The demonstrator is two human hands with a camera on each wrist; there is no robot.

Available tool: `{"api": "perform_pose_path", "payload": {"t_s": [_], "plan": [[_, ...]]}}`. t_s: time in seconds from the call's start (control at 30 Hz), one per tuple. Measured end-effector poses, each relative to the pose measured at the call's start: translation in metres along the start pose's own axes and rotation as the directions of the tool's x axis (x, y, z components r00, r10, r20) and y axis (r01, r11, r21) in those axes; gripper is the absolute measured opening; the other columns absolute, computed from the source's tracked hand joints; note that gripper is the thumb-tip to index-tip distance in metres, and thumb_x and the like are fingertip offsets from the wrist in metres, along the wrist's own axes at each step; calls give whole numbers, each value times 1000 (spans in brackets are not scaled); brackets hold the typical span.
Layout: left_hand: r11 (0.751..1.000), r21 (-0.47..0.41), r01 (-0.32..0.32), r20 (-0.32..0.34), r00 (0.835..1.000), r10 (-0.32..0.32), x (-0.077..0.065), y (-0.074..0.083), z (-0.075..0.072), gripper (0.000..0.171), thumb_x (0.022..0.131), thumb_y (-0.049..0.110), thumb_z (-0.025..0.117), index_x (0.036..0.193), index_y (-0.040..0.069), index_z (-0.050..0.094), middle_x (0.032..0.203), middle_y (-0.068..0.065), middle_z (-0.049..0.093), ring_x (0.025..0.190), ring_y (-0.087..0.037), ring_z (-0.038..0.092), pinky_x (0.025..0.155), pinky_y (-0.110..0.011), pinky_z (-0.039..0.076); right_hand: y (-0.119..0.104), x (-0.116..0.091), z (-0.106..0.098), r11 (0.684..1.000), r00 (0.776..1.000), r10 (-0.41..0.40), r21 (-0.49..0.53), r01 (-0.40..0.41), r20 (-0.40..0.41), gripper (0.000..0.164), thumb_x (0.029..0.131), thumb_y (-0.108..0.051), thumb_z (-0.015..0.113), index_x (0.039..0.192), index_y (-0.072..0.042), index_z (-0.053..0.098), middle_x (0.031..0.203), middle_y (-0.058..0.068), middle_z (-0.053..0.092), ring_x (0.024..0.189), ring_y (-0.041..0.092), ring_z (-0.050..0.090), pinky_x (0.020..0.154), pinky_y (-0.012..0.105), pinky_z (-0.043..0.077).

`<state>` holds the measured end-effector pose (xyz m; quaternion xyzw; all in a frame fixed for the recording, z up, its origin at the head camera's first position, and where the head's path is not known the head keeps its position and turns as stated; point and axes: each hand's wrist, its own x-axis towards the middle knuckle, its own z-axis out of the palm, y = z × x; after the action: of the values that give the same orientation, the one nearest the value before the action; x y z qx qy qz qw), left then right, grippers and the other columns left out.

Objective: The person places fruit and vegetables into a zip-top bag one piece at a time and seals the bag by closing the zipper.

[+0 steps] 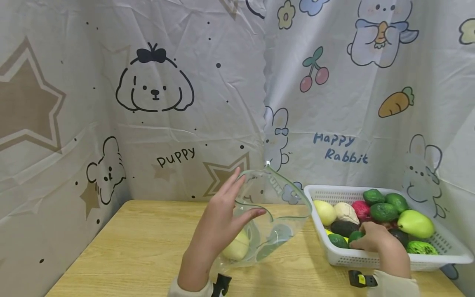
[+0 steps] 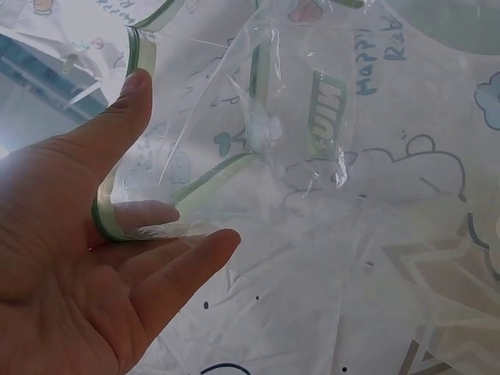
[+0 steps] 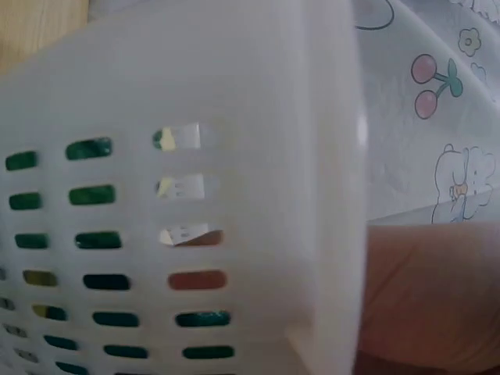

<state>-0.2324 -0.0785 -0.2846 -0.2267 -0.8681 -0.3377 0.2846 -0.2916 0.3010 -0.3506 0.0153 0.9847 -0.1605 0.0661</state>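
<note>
My left hand [image 1: 222,214] is at the mouth of a clear zip bag [image 2: 312,195] with a green seal, its thumb and fingers spread wide. In the left wrist view the green rim runs between thumb and fingers, and one finger shows through the plastic. Low in the bag lies a pale yellow fruit [image 1: 237,246]. My right hand [image 1: 382,243] reaches over the near wall of a white basket [image 1: 426,260], thumb and forefinger curled about a small green fruit [image 1: 355,236]. Its other fingers are hidden. In the right wrist view the slotted basket wall [image 3: 234,187] covers most of the hand.
In the basket, several fruits crowd together: a pale yellow one [image 1: 324,212], a cream one [image 1: 346,213], a red one [image 1: 360,209], dark green ones [image 1: 384,212] and a green pear [image 1: 415,224]. A printed cloth [image 1: 222,103] hangs behind the wooden table [image 1: 148,239].
</note>
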Motion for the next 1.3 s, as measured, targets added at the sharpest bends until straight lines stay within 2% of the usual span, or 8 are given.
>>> {"api": "perform_pose_path", "payload": {"t_s": [0.1, 0.23, 0.37, 0.57, 0.7, 0.83, 0.93, 1.3], "plan": [[1000, 2, -6, -6, 1000, 6, 0, 0, 0, 81, 77, 54, 65, 140, 9, 41, 155, -6, 29, 132, -27, 37, 105, -46, 41, -2, -2, -4, 999, 999, -7, 31, 9, -42, 62, 73, -35, 74, 104, 14, 52, 97, 31, 59, 87, 38, 56, 75, 58, 51], [1000, 2, -5, -7, 1000, 5, 0, 0, 0, 80, 77, 54, 65, 140, 9, 42, 154, -7, 29, 132, -26, 37, 105, -46, 42, -7, -8, -14, 998, 992, -12, 55, 19, -123, 84, 77, -45, 69, 122, 20, 39, 115, 44, 48, 100, 54, 49, 84, 68, 47], [1000, 1, 5, -4, 1000, -5, 0, 0, 0, 81, 77, 54, 64, 140, 10, 42, 154, -6, 29, 133, -26, 37, 105, -46, 42, -17, -18, -23, 994, 960, -62, 75, 85, -274, 88, 80, -53, 63, 127, 17, 37, 121, 47, 45, 107, 59, 43, 85, 71, 44], [1000, -2, 2, -4, 1000, -2, 0, 0, 0, 81, 77, 54, 64, 140, 9, 41, 155, -6, 29, 132, -26, 37, 105, -47, 42, -52, -38, -34, 953, 860, -119, 186, 239, -496, 76, 84, -56, 57, 134, -2, 40, 123, 36, 51, 102, 49, 55, 73, 62, 52], [1000, -2, -4, -2, 1000, 4, 0, 0, 1, 81, 77, 53, 64, 140, 9, 41, 155, -6, 28, 132, -27, 38, 104, -46, 43, -85, -52, -36, 869, 764, -149, 286, 404, -628, 67, 84, -44, 63, 140, -16, 39, 127, 22, 54, 99, 34, 63, 74, 36, 60], [1000, 4, -10, -2, 1000, 10, 0, 1, 2, 80, 78, 53, 64, 140, 9, 41, 155, -6, 27, 131, -27, 39, 104, -46, 43, -112, -59, -31, 770, 679, -244, 287, 570, -693, 60, 83, -30, 68, 138, -24, 43, 117, 3, 57, 97, 7, 58, 71, 4, 50], [1000, 7, -11, -5, 1000, 11, 0, 0, 1, 80, 78, 53, 64, 140, 10, 41, 155, -6, 27, 131, -28, 39, 103, -46, 43, -126, -61, -26, 741, 643, -328, 233, 630, -692, 59, 81, -28, 71, 134, -28, 47, 115, -2, 60, 98, 0, 55, 74, 7, 50], [999, 29, -21, -18, 1000, 22, 0, -1, -1, 81, 77, 54, 64, 140, 9, 41, 154, -8, 29, 131, -27, 39, 103, -46, 44, -142, -61, -17, 734, 668, -392, 223, 642, -633, 56, 77, -38, 73, 128, -29, 51, 118, -1, 64, 105, 12, 56, 80, 46, 55]]}}
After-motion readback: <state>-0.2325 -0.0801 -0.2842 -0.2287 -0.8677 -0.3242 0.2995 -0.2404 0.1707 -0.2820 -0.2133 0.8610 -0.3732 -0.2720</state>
